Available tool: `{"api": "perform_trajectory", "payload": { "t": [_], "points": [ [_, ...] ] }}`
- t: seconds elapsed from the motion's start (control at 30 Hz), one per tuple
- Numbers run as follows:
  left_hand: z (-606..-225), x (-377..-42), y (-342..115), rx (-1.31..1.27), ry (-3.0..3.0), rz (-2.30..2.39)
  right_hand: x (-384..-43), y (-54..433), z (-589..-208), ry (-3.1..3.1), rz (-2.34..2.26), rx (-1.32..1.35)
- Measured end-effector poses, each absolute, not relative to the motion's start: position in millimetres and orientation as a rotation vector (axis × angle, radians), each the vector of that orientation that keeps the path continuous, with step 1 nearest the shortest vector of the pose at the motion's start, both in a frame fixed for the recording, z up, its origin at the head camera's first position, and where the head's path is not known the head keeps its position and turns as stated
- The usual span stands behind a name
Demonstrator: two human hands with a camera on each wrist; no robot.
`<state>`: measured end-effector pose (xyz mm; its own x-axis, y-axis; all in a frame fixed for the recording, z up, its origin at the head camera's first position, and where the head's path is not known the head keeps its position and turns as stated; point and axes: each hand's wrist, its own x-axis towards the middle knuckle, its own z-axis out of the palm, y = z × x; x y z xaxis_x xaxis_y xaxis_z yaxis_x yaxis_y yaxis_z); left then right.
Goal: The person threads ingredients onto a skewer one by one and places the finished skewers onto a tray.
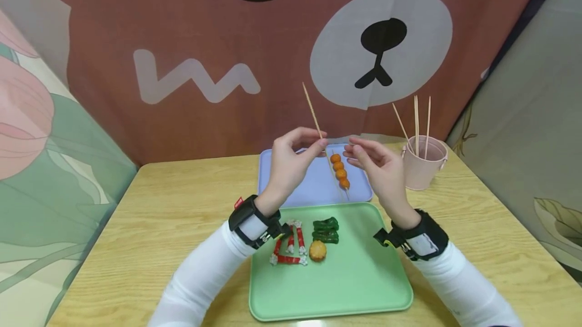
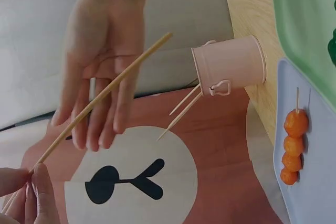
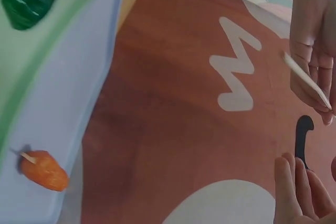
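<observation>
A thin wooden skewer (image 1: 311,107) is pinched between the thumb and fingers of my left hand (image 1: 291,157), raised over the blue tray (image 1: 297,193). In the left wrist view the skewer (image 2: 105,95) slants across in front of my right hand (image 2: 107,72). That hand holds nothing; its fingers are spread loosely, a short way right of the skewer. On the blue tray lies a skewer of several orange balls (image 1: 341,173). Nearer me, the green tray (image 1: 354,286) carries red sticks with white ends (image 1: 291,260), dark green pieces (image 1: 326,236) and a round yellow piece (image 1: 318,251).
A pink bucket (image 1: 418,170) with several wooden skewers (image 1: 417,127) standing in it is at the back right of the wooden table (image 1: 182,216). Behind the table hangs a brown cloth (image 1: 191,130) with a bear's face.
</observation>
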<state>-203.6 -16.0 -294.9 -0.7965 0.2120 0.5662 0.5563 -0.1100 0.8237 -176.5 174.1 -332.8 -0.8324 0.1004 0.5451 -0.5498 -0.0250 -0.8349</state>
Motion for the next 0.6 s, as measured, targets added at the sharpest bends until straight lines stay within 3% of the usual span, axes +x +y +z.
{"api": "perform_trajectory", "payload": {
  "t": [0.6],
  "points": [
    [-318.8,-199.1,-27.4,-0.631,-1.7,-2.293,-154.0,186.6,-361.4,-2.238,1.752,0.435]
  ]
}}
